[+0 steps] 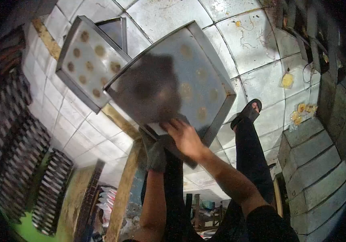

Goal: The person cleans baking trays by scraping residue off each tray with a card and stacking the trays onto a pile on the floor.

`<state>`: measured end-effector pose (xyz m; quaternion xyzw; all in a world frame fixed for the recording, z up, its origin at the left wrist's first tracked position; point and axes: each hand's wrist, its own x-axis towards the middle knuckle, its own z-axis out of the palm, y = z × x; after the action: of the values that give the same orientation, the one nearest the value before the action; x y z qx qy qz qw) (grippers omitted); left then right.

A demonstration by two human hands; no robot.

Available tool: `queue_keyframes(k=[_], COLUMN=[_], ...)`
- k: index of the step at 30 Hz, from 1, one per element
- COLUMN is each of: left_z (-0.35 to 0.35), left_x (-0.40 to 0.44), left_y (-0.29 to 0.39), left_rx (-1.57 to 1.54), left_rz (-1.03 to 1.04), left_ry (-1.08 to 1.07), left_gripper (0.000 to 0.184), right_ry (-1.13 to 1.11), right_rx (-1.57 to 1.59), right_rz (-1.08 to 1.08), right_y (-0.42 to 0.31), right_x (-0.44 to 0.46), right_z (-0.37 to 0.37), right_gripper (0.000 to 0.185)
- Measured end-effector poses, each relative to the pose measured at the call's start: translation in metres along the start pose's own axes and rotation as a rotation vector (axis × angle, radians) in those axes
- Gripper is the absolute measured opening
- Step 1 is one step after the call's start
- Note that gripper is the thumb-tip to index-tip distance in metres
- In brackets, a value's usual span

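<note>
Holding a pale flat piece (156,128) at the near edge of the metal tray (199,86), my right hand (186,139) is close beside my gloved left (155,155), whose grip I cannot tell; the tray stretches forward from both; a second tray (89,82) lies beyond its left edge.

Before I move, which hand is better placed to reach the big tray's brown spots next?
Probably the right hand: it is over the inner face of the big tray, near the brown spots. The gloved left hand is at the near edge, seemingly steadying it.
</note>
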<state>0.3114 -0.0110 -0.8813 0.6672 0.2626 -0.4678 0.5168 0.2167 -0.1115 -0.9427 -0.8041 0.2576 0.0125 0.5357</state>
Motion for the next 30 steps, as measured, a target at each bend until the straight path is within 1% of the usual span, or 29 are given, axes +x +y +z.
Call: queue_keyframes(k=[2,3,4,5,6,7,9,10,11,12,13,14,15,16,17,18,19,20,21,22,23,24,26,27,28,30], left_z=[0.006,-0.001,-0.014,-0.027,-0.049,-0.075,-0.080,-0.061,-0.048,-0.044,-0.043,-0.045,-0.047,-0.050,-0.050,-0.051,-0.048,-0.044,-0.040,-0.031,-0.023,-0.021,-0.024,-0.025,-0.027,-0.017], left_x=[0.009,0.019,0.029,0.037,0.044,0.050,0.044,0.044,0.046,0.047,0.044,0.042,0.040,0.044,0.048,0.053,0.052,0.048,0.047,0.046,0.044,0.039,0.041,0.041,0.041,0.045], left_y=[0.004,-0.002,-0.010,-0.018,-0.029,-0.042,-0.041,-0.031,-0.024,-0.023,-0.025,-0.027,-0.029,-0.029,-0.032,-0.035,-0.043,-0.048,-0.052,-0.053,-0.055,-0.063,-0.086,-0.090,-0.094,-0.094], left_rx=[-0.139,-0.137,-0.142,-0.149,-0.153,0.073,0.298,0.210,0.118,0.110,0.039,0.008,-0.024,0.024,0.047,0.070,0.053,0.037,0.036,-0.104,-0.249,-0.262,-0.435,-0.435,-0.499,-0.563], left_rz=[-0.031,-0.053,-0.042,-0.025,-0.037,0.016,0.060,0.019,-0.018,-0.015,-0.047,-0.066,-0.086,-0.094,-0.096,-0.098,-0.046,0.001,-0.010,0.012,0.035,0.024,0.080,0.069,0.145,0.220], left_ry=[0.096,0.088,0.093,0.103,0.106,-0.023,-0.154,-0.074,0.005,0.003,-0.016,-0.028,-0.039,0.004,0.029,0.054,0.052,0.046,0.043,0.110,0.177,0.181,0.327,0.322,0.238,0.142], left_gripper=[0.082,0.082,0.077,0.072,0.072,0.078,0.086,0.085,0.084,0.084,0.085,0.086,0.086,0.087,0.088,0.088,0.088,0.087,0.087,0.088,0.088,0.088,0.063,0.063,0.062,0.060], right_ry=[0.006,0.037,-0.032,0.331,0.316,0.307,0.177,0.015,-0.124,-0.231,0.100,0.199,0.091,-0.010,0.085,0.295,0.380,0.376,0.284,0.185,-0.038,-0.154,0.014,-0.229,-0.163,0.011], right_rx=[-0.244,-0.303,-0.310,-0.217,-0.184,-0.191,-0.169,0.024,0.018,-0.310,0.085,-0.084,-0.207,-0.327,-0.338,-0.242,-0.232,-0.237,-0.197,-0.157,-0.054,-0.229,-0.182,-0.179,-0.129,-0.180], right_rz=[0.061,0.226,0.436,0.299,0.525,0.533,0.648,0.707,0.370,0.279,0.083,-0.273,-0.083,0.097,0.296,0.324,0.378,0.388,0.418,0.443,0.517,0.360,-0.135,0.022,0.005,0.175], right_y=[0.066,0.113,0.142,0.178,0.218,0.227,0.225,0.158,0.133,0.071,0.025,0.011,0.043,0.092,0.123,0.186,0.215,0.215,0.213,0.209,0.164,0.131,0.070,0.042,0.059,0.152], right_x=[0.023,0.048,0.072,0.089,0.098,0.099,0.099,0.108,0.092,0.092,0.089,0.101,0.110,0.135,0.167,0.191,0.204,0.198,0.192,0.187,0.153,0.100,-0.020,-0.051,-0.070,-0.095], right_z=[0.018,0.018,-0.012,-0.028,-0.040,-0.043,-0.051,-0.056,-0.027,-0.004,0.007,0.002,0.007,0.007,-0.023,-0.034,-0.062,-0.067,-0.072,-0.077,-0.065,-0.034,0.012,0.013,0.006,0.017], right_gripper=[0.030,0.029,0.027,0.022,0.020,0.020,0.019,0.021,0.022,0.021,0.022,0.020,0.020,0.020,0.019,0.016,0.012,0.012,0.011,0.011,0.016,0.020,0.029,0.033,0.033,0.035])
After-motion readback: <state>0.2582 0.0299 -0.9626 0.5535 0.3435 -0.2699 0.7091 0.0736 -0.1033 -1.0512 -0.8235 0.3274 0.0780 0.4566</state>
